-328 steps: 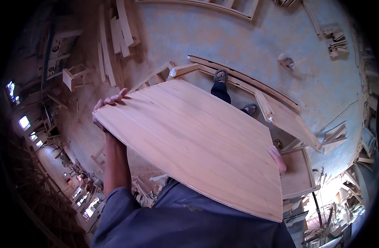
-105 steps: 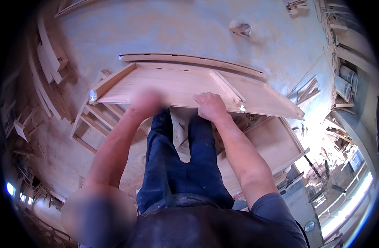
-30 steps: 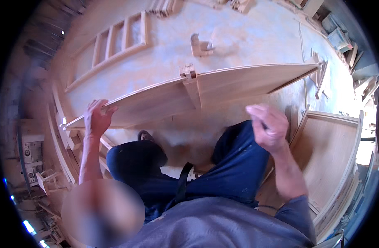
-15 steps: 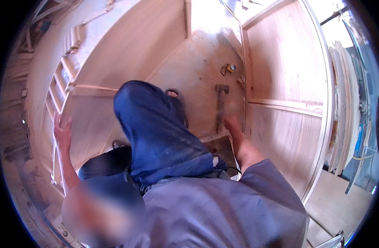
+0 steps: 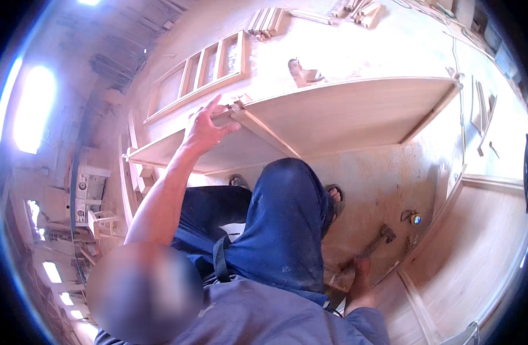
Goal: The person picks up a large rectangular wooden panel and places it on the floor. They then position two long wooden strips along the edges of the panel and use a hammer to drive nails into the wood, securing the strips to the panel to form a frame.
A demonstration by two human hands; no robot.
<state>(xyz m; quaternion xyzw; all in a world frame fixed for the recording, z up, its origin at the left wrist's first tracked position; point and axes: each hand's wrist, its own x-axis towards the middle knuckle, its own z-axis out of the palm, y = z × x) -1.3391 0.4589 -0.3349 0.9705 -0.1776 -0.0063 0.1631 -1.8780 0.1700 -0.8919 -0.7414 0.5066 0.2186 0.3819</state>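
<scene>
The left hand (image 5: 205,127) lies fingers spread on the wooden door frame (image 5: 344,112), at its cross rail, not clamped. The frame's long axis runs left to right. Below it, the right hand (image 5: 359,275) closes on the hammer (image 5: 374,244) handle (head pointing away), bare floor (image 5: 385,172) between.

The door panel (image 5: 344,112) is pale bare wood, smooth and matt, with a raised wooden rail across its face. The ladder-like frame (image 5: 198,77) beyond it is the same unfinished light timber. The floor (image 5: 385,178) looks like dusty, rough concrete with a dull tan film. The hammer (image 5: 376,241) has a dark metal head, matt, on a wooden handle. The trousers (image 5: 281,224) are blue woven cloth, dust-marked.
</scene>
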